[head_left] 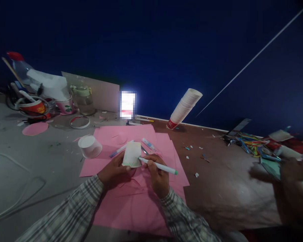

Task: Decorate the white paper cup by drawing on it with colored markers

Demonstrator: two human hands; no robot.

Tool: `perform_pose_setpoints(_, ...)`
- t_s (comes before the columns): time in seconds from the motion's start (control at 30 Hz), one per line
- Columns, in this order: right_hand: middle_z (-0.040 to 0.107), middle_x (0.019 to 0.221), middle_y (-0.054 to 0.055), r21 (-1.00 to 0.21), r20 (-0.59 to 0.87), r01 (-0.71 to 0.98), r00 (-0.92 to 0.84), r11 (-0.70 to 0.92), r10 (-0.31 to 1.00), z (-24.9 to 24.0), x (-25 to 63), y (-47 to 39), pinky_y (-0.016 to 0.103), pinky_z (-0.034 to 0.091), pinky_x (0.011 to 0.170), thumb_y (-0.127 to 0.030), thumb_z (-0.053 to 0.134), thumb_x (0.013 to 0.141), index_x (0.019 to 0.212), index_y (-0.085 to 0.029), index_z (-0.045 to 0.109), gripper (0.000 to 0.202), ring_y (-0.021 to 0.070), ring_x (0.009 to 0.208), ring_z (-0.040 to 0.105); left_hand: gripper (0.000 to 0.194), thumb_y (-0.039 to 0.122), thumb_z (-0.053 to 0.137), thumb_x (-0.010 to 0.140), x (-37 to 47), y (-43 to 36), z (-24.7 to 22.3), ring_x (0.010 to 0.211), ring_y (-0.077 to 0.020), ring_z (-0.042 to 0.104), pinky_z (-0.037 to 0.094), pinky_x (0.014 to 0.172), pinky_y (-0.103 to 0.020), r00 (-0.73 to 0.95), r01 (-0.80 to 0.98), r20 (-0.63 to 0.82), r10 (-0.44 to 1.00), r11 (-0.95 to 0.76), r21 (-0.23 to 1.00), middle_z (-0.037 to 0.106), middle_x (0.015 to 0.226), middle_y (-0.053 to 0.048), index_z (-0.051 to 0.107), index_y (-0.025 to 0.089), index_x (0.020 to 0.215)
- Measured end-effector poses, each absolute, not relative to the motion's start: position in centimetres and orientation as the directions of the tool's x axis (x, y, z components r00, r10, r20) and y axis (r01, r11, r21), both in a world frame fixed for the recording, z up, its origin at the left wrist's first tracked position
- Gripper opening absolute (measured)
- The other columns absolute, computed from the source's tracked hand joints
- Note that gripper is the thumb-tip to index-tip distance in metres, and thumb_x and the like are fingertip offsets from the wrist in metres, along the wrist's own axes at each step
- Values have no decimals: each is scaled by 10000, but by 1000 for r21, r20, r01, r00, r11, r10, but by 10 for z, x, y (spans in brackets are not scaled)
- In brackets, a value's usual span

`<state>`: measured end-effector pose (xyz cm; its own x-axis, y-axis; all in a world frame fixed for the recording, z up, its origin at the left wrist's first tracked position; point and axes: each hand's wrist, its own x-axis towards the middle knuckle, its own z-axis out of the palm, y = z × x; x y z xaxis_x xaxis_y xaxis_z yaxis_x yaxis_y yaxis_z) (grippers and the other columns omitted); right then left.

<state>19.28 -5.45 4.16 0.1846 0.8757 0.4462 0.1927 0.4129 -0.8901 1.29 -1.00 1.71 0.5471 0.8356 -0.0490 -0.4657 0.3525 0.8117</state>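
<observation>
My left hand (116,170) is closed around the left side and lower part of a white paper cup (132,153), which carries green strokes along its lower edge. In my right hand (157,173) is a white marker (161,166) with a green end, its tip touching the right side of the cup. Both hands are above pink paper sheets (131,215). Behind the cup, a capped pen (120,150) and a clear blue-labelled tube (148,144) lie on the pink paper. Another white cup (90,146) rests upside down to the left.
A tilted stack of cups (184,109) stands at the back, right of a bright screen (127,105). A glass jar (83,101) and a red cup (34,108) are at left. At right, another person's hands (293,171) are near colourful strips (252,144).
</observation>
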Motion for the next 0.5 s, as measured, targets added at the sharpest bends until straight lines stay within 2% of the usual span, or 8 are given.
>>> perform_pose_setpoints(0.3, 756, 839, 59, -887, 451, 196, 180, 418, 874, 40, 193, -55, 325, 567, 660, -396, 589, 1033, 963, -218, 776, 268, 200, 723, 703, 698, 353, 972, 696, 13, -11, 18, 1052, -261, 660, 480, 916, -335, 557, -480, -34, 830, 355, 802, 759, 1159, -80, 717, 241, 1336)
perform_pose_setpoints(0.5, 737, 823, 51, -889, 449, 193, 192, 415, 873, 39, 193, -55, 327, 562, 666, -406, 592, 1035, 971, -228, 777, 265, 201, 716, 691, 681, 356, 980, 692, 13, -9, 15, 1086, -256, 656, 472, 985, -348, 556, -480, -24, 831, 344, 807, 752, 1204, -76, 730, 257, 1317)
